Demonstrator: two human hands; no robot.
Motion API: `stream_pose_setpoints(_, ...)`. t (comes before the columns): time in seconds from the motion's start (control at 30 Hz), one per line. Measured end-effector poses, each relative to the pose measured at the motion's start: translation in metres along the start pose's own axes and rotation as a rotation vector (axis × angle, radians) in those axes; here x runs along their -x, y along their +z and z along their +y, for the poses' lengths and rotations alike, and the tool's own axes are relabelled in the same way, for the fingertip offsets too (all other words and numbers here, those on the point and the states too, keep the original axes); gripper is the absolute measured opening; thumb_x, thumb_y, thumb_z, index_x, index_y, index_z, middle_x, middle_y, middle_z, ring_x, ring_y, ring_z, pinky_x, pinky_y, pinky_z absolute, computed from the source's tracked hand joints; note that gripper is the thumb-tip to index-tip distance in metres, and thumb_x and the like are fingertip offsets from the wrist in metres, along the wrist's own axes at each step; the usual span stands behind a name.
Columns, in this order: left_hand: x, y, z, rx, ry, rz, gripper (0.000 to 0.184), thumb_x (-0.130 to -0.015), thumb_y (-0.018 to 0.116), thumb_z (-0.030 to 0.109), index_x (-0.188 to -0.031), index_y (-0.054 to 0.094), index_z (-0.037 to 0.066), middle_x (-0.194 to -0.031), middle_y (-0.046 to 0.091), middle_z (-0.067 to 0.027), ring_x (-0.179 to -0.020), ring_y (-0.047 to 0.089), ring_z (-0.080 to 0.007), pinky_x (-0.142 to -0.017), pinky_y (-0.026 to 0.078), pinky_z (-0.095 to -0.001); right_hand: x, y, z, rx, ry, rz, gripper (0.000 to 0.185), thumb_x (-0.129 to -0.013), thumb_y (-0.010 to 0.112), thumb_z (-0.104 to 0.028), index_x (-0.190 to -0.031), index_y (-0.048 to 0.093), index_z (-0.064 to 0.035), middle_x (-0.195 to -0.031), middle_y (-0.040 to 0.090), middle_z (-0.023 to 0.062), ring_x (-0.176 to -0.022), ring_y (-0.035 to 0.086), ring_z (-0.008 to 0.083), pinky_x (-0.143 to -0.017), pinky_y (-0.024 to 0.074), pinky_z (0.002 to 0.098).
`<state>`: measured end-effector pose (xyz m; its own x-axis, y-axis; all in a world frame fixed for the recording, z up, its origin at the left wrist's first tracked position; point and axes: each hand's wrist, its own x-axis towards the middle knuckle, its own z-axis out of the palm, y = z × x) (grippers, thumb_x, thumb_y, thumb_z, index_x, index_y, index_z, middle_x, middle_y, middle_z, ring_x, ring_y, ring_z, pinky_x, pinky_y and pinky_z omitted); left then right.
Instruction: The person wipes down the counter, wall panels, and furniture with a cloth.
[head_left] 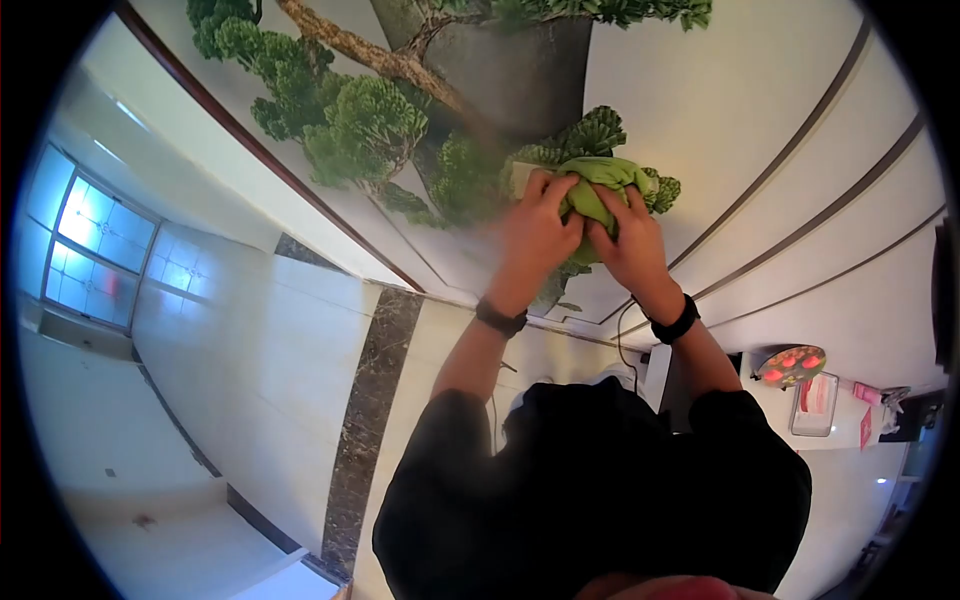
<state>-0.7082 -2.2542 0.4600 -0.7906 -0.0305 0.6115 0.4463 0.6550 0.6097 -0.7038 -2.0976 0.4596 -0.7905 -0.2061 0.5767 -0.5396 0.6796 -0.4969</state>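
A bunched green cloth [609,176] is between my two hands, in front of a wall panel with a picture of a bonsai tree [366,122]. My right hand [632,240] has its fingers curled into the cloth from the right. From the left, my left hand [541,232] grips the cloth's other side with bent fingers. A small pale flat piece [524,176] shows beside the left fingertips; what it is I cannot tell. The palms and the underside of the cloth are hidden. Both wrists wear black bands.
A dark wooden trim [265,150] edges the panel on the left. Dark strips [800,215] run along the wall at right. Behind on the right, a counter carries a patterned round item [790,366] and a clear tray [814,404]. A cable [621,335] hangs below my right wrist.
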Motion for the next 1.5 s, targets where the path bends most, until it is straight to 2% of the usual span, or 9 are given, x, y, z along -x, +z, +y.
stream_pose_setpoints(0.2,0.001,-0.001,-0.004,0.084,-0.019,0.058,0.037,-0.073,0.066,0.011,-0.109,0.064,0.014,-0.104,0.058,-0.0083,-0.083,0.063,-0.0363,-0.071,0.053,-0.0429,-0.004,0.004,-0.006,0.03,-0.074,0.032,0.05,-0.079,0.068,-0.016,-0.127,0.056,-0.0133,-0.119,0.054,0.0231,-0.081,0.063,0.0419,-0.068,0.0548,0.0455)
stream_pose_setpoints(0.3,-0.001,-0.01,-0.019,0.08,-0.045,0.098,0.038,-0.072,0.066,0.008,-0.11,0.064,0.012,-0.104,0.058,-0.0114,-0.09,0.061,-0.0373,-0.076,0.052,-0.0422,-0.014,0.015,-0.014,0.021,-0.019,-0.079,0.05,-0.079,0.068,-0.013,-0.128,0.056,-0.0113,-0.119,0.054,0.0264,-0.09,0.062,0.0446,-0.075,0.0535,0.0458)
stream_pose_setpoints(0.43,-0.002,-0.027,-0.038,0.015,-0.104,0.108,0.041,-0.072,0.064,0.003,-0.113,0.063,0.009,-0.105,0.058,-0.0151,-0.098,0.059,-0.037,-0.082,0.05,-0.0412,-0.028,0.041,-0.025,0.003,-0.064,-0.14,0.053,-0.078,0.069,-0.017,-0.129,0.055,-0.0136,-0.123,0.052,0.0269,-0.078,0.064,0.0427,-0.07,0.0553,0.0454)
stream_pose_setpoints(0.63,-0.009,-0.024,-0.042,-0.022,0.006,0.14,0.048,-0.071,0.061,-0.004,-0.118,0.062,0.009,-0.105,0.059,-0.0132,-0.097,0.059,-0.0354,-0.083,0.049,-0.0405,-0.03,0.03,-0.027,-0.009,-0.085,-0.077,0.056,-0.077,0.07,-0.018,-0.13,0.054,-0.0156,-0.122,0.052,0.0253,-0.075,0.064,0.0422,-0.067,0.0553,0.0461)
stream_pose_setpoints(0.83,-0.035,0.013,0.026,0.167,0.19,0.2,0.048,-0.07,0.062,-0.008,-0.114,0.066,0.011,-0.103,0.058,-0.0116,-0.096,0.06,-0.0316,-0.081,0.05,-0.0399,-0.021,-0.03,-0.005,-0.033,-0.048,0.201,0.053,-0.075,0.067,-0.017,-0.126,0.055,-0.0175,-0.115,0.053,0.0224,-0.079,0.063,0.0404,-0.068,0.0538,0.0476)
stream_pose_setpoints(0.97,-0.035,0.051,0.067,0.213,0.36,0.125,0.046,-0.07,0.067,-0.005,-0.112,0.066,0.013,-0.102,0.057,-0.0101,-0.084,0.062,-0.0296,-0.069,0.052,-0.0378,0.002,-0.051,0.042,-0.041,-0.099,0.478,0.052,-0.07,0.063,-0.006,-0.121,0.057,-0.0102,-0.11,0.054,0.0202,-0.089,0.059,0.0401,-0.071,0.052,0.0432)
stream_pose_setpoints(1.07,-0.013,0.083,0.072,0.252,0.41,0.035,0.045,-0.071,0.07,-0.001,-0.113,0.066,0.015,-0.101,0.057,-0.0078,-0.071,0.063,-0.0273,-0.058,0.052,-0.0362,0.037,-0.044,0.088,-0.009,-0.089,0.528,0.049,-0.065,0.064,-0.003,-0.114,0.057,-0.0055,-0.106,0.056,0.0211,-0.091,0.058,0.0416,-0.077,0.0513,0.0435)
stream_pose_setpoints(1.3,0.042,0.133,0.018,0.18,0.427,-0.286,0.046,-0.073,0.071,0.002,-0.117,0.064,0.014,-0.101,0.057,-0.0061,-0.073,0.062,-0.0271,-0.062,0.053,-0.0374,0.104,-0.018,0.136,-0.002,0.094,0.378,0.043,-0.064,0.068,-0.005,-0.104,0.054,-0.0043,-0.102,0.056,0.0211,-0.094,0.058,0.0438,-0.079,0.0505,0.0441)
stream_pose_setpoints(1.5,0.006,0.121,0.049,0.339,0.432,-0.166,0.046,-0.073,0.07,0.0,-0.116,0.064,0.012,-0.102,0.056,-0.0093,-0.078,0.063,-0.0293,-0.064,0.052,-0.0378,0.066,-0.063,0.107,-0.048,0.096,0.393,0.038,-0.065,0.067,-0.006,-0.101,0.053,-0.0034,-0.097,0.055,0.0191,-0.091,0.057,0.0418,-0.078,0.0488,0.0414)
